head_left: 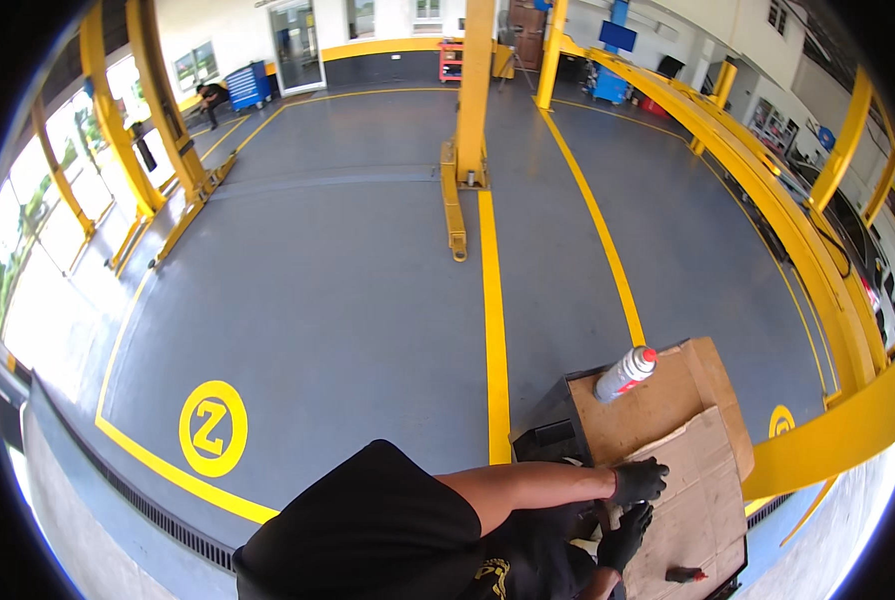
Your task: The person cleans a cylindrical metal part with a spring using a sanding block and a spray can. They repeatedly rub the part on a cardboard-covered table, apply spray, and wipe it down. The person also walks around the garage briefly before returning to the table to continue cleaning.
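My left hand [640, 481], in a black glove, reaches across from the left over a cardboard-covered cart top [683, 490]. Just below it is my right hand [625, 537], gloved in black too. The fingers of both are bent inward close together, and a small pale patch shows between the hands; what they hold is too small to make out. Beyond them a white spray can [626, 376] with a red cap stands on the cardboard. Nearer me, a small dark object with a red tip [685, 575] lies on its side.
A yellow lift post [473, 100] rises from the grey floor ahead, its foot jutting toward me. On the right runs a long yellow lift beam [768, 200]. At the far left a person [211, 100] sits near a blue tool cabinet [249, 87]. A red trolley [452, 62] stands by the back wall.
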The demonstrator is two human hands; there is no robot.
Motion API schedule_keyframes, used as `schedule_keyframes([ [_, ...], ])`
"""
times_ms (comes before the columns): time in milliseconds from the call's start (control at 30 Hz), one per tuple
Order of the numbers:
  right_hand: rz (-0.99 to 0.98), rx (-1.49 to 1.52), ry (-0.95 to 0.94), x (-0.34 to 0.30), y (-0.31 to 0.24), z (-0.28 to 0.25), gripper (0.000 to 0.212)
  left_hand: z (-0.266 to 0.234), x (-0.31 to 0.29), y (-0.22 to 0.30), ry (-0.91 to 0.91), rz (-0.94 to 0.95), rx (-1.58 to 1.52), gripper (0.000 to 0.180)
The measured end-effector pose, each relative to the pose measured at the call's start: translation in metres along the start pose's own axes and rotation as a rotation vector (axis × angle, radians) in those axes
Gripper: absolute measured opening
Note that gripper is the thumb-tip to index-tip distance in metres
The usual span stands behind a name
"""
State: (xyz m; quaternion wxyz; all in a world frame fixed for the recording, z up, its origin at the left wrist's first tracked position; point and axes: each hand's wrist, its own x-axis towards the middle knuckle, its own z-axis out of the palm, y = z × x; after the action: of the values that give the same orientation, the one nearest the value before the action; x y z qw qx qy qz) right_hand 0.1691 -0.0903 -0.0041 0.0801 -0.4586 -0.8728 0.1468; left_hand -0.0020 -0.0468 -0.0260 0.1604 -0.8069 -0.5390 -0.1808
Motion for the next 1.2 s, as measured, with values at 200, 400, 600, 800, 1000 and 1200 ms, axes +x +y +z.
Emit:
schedule_keyframes([
  [200, 0.004, 0.185, -0.042, 0.032, 0.028, 0.026, 0.042, 0.055, 0.021, 0.023, -0.055, -0.008, 0.392, 0.019],
  [400, -0.426, -0.931, 0.237, 0.031, 0.071, 0.049, 0.087, 0.122, 0.024, 0.014, -0.047, -0.005, 0.894, 0.018],
  [600, -0.25, -0.619, 0.143, 0.045, 0.044, 0.041, 0.087, 0.075, 0.044, 0.026, -0.295, 0.113, 0.429, 0.026],
  [800, -0.228, -0.191, 0.001, 0.076, -0.02, 0.02, 0.077, 0.021, 0.042, 0.011, -0.468, 0.133, 0.352, 0.031],
  [1000, -0.223, -0.093, -0.056, 0.076, -0.041, 0.025, 0.068, 0.01, 0.049, 0.011, -0.589, 0.092, 0.254, 0.032],
  [1200, -0.093, -0.018, 0.014, 0.036, -0.01, -0.014, 0.06, 0.03, 0.057, 0.016, -0.348, -0.016, 0.066, 0.017],
])
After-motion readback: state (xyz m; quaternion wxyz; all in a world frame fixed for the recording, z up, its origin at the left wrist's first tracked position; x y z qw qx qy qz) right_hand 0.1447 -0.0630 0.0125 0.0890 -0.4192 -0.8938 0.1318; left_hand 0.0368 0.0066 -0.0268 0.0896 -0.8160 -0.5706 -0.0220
